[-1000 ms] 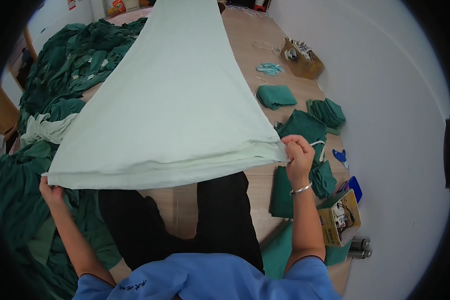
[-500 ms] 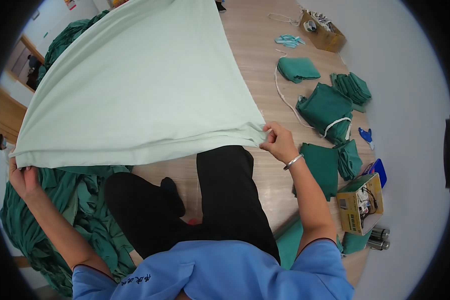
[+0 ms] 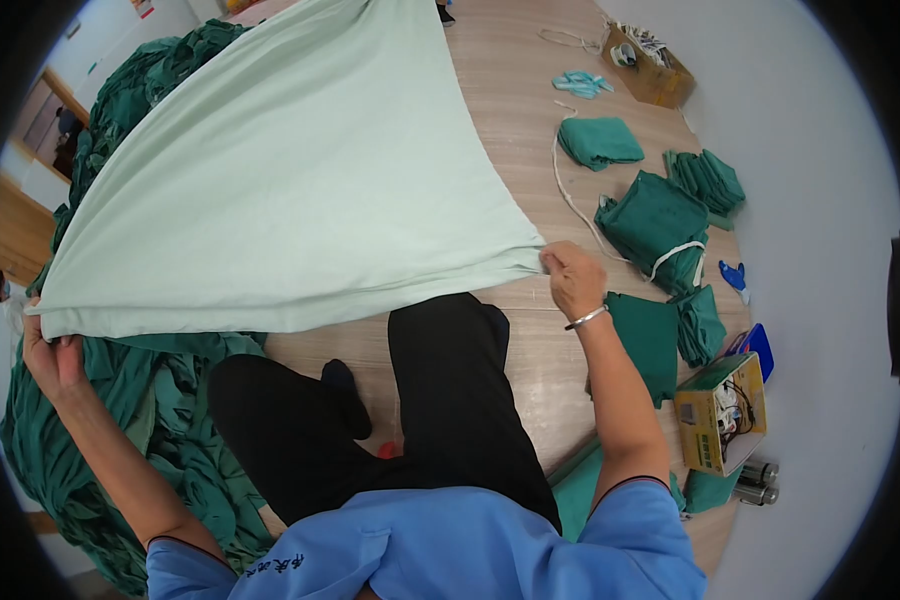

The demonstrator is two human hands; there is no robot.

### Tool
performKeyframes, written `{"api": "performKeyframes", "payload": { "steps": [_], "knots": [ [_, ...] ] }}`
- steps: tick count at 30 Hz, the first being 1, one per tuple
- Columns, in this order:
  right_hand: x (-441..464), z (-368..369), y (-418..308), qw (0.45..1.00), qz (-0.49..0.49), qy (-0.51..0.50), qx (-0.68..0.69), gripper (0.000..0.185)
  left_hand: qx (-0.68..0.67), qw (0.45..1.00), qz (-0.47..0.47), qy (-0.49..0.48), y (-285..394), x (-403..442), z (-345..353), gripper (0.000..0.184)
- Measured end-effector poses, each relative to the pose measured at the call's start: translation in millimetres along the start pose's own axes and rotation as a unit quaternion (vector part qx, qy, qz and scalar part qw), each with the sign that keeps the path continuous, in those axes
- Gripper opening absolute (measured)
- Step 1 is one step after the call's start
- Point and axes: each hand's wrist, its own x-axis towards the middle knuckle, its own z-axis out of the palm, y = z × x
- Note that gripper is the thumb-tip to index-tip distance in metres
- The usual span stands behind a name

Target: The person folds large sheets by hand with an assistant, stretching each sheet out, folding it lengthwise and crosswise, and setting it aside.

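Note:
A large pale green cloth sheet [image 3: 290, 190] is stretched out in front of me, its near edge gathered in folds above my knees. My left hand [image 3: 54, 362] grips the sheet's near left corner. At the opposite corner my right hand [image 3: 576, 277], with a silver bangle at the wrist, pinches the gathered edge between closed fingers. The sheet's far end runs up out of view at the top. Beneath and beside my left arm lies a big heap of dark green cloth [image 3: 195, 430].
Folded green cloth bundles [image 3: 660, 215] lie along the right wall, one tied with white cord. A cardboard box [image 3: 650, 70] stands at the far right. Nearer are a yellow box [image 3: 722, 418] with cables and metal flasks [image 3: 758, 482]. More green cloth [image 3: 155, 75] is piled at the far left.
My right hand has moved slightly right, pulling its corner outward and drawing the near edge tauter. The sheet's left side has shifted a little to the right. Both hands keep their hold.

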Motion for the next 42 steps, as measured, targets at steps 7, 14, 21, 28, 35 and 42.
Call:
{"api": "performKeyframes", "payload": {
  "steps": [7, 14, 21, 28, 35, 42],
  "knots": [
    [8.3, -73.9, 0.5, 0.994, 0.01, 0.108, -0.005, 0.008, 0.058, 0.995, -0.013, 0.084, -43.0, -9.2, -71.4, 0.009],
    [-22.8, -134.5, -35.5, 0.995, 0.062, -0.051, 0.057, 0.017, 0.09, 0.987, -0.067, 0.11, -93.8, -32.5, -90.2, 0.003],
    [-28.4, -81.7, -13.5, 0.698, 0.215, 0.056, 0.681, 0.019, 0.065, 0.992, -0.066, 0.087, -99.1, -44.0, -58.9, 0.004],
    [5.9, -89.9, -32.4, 0.75, 0.114, 0.059, 0.649, 0.02, 0.117, 0.987, -0.01, 0.108, -86.2, -57.6, -36.5, 0.009],
    [62.3, -82.2, -180.1, 0.79, -0.103, -0.191, 0.574, 0.017, 0.266, 0.925, 0.172, -0.211, -102.0, -101.1, 140.9, 0.008],
    [61.6, -51.1, -241.2, 0.713, -0.117, -0.306, 0.62, 0.013, 0.154, 0.923, 0.116, -0.334, -128.6, -133.1, 212.1, 0.01]
  ]
}}
